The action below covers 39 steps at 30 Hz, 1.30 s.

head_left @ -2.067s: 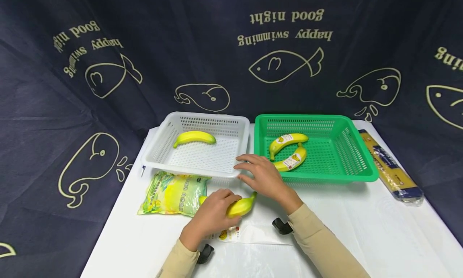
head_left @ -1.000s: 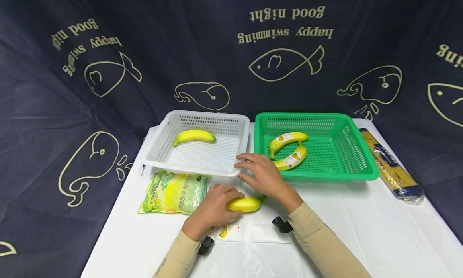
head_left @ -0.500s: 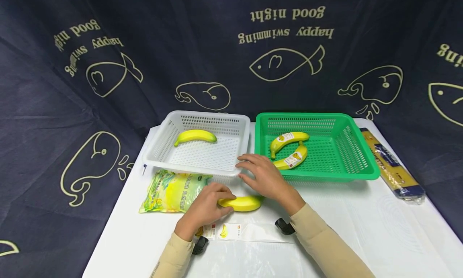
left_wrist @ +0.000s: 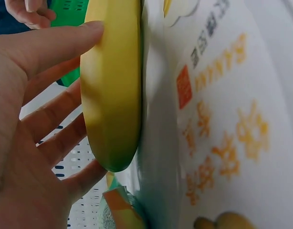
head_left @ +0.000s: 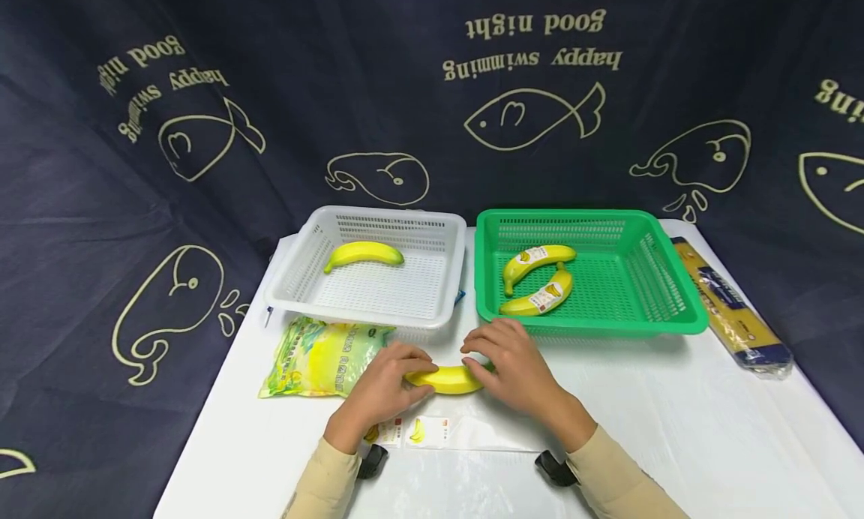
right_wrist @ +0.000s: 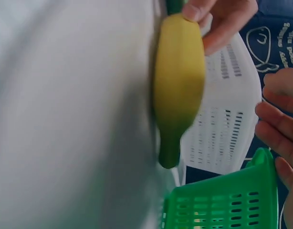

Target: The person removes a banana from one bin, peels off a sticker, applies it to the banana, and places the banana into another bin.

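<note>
Held banana: this banana [head_left: 448, 380] lies crosswise on the white bench [head_left: 688, 444], between the baskets and the near edge, its green stem end [right_wrist: 171, 148] towards the bench's right edge.
Left grip: the left hand [head_left: 388, 380] pinches the banana's other end, thumb and fingers on opposite sides.
Right grip: the right hand [head_left: 514, 369] is relaxed beside the stem end, fingers loosely bent, holding nothing; its wrist view shows a gap to the fruit.
Steadying: a light pinch seems enough, but a curved fruit may roll; I'd brace the stem with the right fingertips, leaving the middle uncovered.
Sticker strip: the strip [head_left: 496, 435] lies flat, closer to the near edge than the banana; the left wrist hides its left end, so lifting that wrist should avoid dragging it.
Bananas: four; one in the left grip, one [head_left: 364, 254] in the white basket, two [head_left: 540, 257] [head_left: 540, 298] in the green.
Stickers: four visible; one on each green-basket banana, two on the strip, one partly covered. I cannot tell if more are hidden.
Baskets: two; white [head_left: 358, 314] towards the far left corner, green [head_left: 607, 325] towards the far right.
Packets: two; a green-and-yellow packet [head_left: 331, 358] near the left edge, a brown-and-blue packet [head_left: 732, 309] along the right edge.
</note>
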{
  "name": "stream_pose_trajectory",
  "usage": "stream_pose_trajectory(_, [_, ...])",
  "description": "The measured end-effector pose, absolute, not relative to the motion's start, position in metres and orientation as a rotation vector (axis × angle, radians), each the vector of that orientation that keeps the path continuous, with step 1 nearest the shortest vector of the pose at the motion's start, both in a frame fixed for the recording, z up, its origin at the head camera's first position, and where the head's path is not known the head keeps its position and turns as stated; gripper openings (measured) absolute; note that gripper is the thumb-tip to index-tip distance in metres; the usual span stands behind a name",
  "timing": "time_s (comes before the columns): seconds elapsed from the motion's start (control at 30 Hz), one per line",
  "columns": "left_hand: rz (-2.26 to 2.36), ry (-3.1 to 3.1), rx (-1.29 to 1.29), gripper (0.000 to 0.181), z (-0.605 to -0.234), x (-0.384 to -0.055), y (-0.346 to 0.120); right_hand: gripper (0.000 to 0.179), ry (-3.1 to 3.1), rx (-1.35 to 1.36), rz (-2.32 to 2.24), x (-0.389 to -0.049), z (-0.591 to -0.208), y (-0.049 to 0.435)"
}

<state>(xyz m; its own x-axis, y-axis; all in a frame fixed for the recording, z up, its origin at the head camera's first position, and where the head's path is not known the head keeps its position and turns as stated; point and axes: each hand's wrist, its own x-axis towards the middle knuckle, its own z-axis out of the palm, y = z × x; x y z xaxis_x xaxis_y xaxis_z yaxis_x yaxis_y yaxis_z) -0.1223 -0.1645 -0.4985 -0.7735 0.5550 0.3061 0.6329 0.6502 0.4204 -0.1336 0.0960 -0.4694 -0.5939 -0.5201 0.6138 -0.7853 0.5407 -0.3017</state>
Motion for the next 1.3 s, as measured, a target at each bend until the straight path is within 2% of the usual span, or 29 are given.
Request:
stream_pose_trajectory(0.47, [-0.805, -2.697, -0.949, 0.029, -0.503, -0.12, -0.165, 0.027, -2.55, 1.109, 0.717, -0.114, -0.491, 0.095])
stream_pose_trajectory(0.63, [-0.864, -2.642, -0.831, 0.032, -0.504, -0.112, -0.165, 0.024, -2.635, 1.084, 0.793, -0.113, -0.496, 0.097])
stream_pose_trajectory(0.83, [-0.908, -2.692, -0.655, 0.024, -0.502, -0.088, -0.175, 0.02, -2.662, 1.066, 0.833, -0.111, -0.499, 0.093])
stream_pose_trajectory(1.07, [-0.728, -2.969, -0.722, 0.031, -0.49, -0.067, -0.195, 0.019, -2.665, 1.059, 0.803, -0.113, -0.5, 0.092])
stream_pose_trajectory(1.3, [-0.584, -3.064, -0.825, 0.044, -0.482, -0.065, -0.199, 0.019, -2.66, 1.056, 0.808, -0.114, -0.497, 0.094])
